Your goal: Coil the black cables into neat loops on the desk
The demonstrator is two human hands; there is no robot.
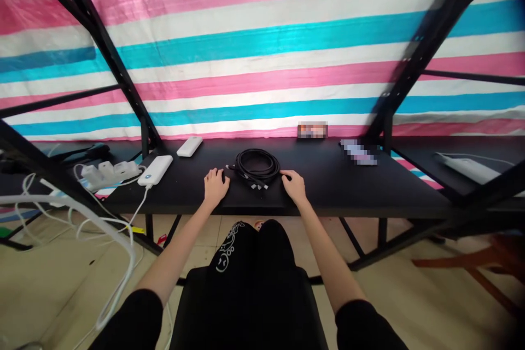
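A coil of black cable [257, 167] lies on the black table [328, 186], its plug ends pointing toward me. My left hand [215, 185] rests flat on the table just left of the coil, fingers spread, holding nothing. My right hand [293, 184] rests on the table at the coil's right edge, fingertips close to or touching the cable, gripping nothing.
Two white power banks [156, 170] [189, 146] lie on the left of the table, one with a white cable plugged in. White chargers [107, 171] and loose white cables [82, 219] sit at far left. Black frame posts [118, 74] rise on both sides; a striped tarp hangs behind.
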